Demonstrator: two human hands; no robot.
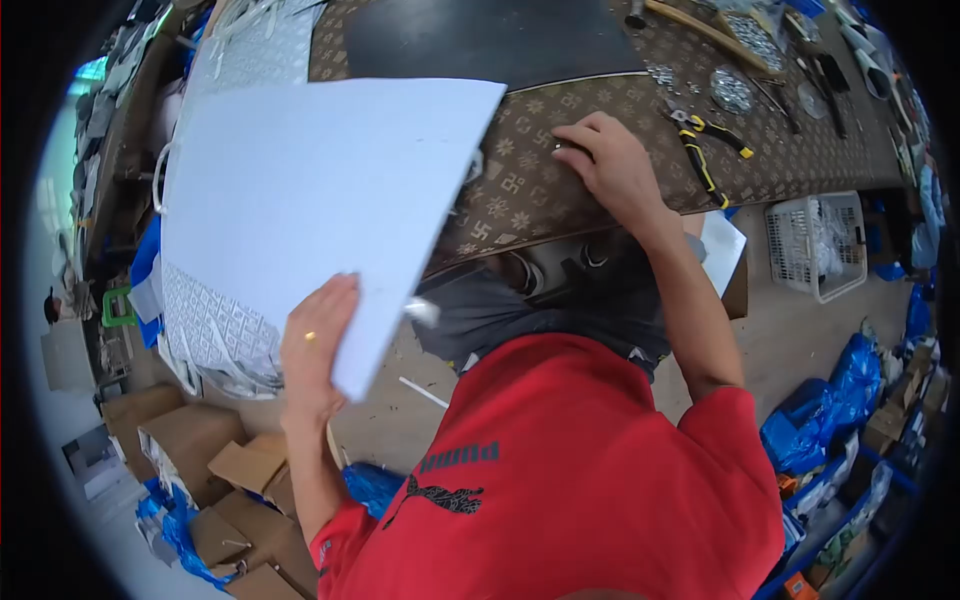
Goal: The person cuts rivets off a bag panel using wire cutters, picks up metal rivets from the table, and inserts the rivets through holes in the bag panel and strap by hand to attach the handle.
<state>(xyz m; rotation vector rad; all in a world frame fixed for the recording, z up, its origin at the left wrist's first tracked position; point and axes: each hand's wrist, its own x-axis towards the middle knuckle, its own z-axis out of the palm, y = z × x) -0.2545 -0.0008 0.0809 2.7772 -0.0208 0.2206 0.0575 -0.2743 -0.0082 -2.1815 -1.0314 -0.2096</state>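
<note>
A large white board [310,190] reaches from the left over the table's edge. My left hand [318,340], with a ring on one finger, grips its near end; the fingers lie on top and the thumb is hidden. To the right, my right hand [612,168] hovers over the patterned brown tablecloth [540,185]. Its thumb and forefinger are curled toward each other around something small and shiny, too small to name. Beyond that hand lie pliers with yellow and black handles [697,160], their jaws near several small metal bits [670,112].
A dark mat [490,40] covers the table's back. At the back right are a hammer [715,38], a round dish of small metal parts [731,90] and screwdriver-like tools. A white plastic basket [815,245] stands below, right. Cardboard boxes [190,440] and blue bags [825,400] crowd the floor.
</note>
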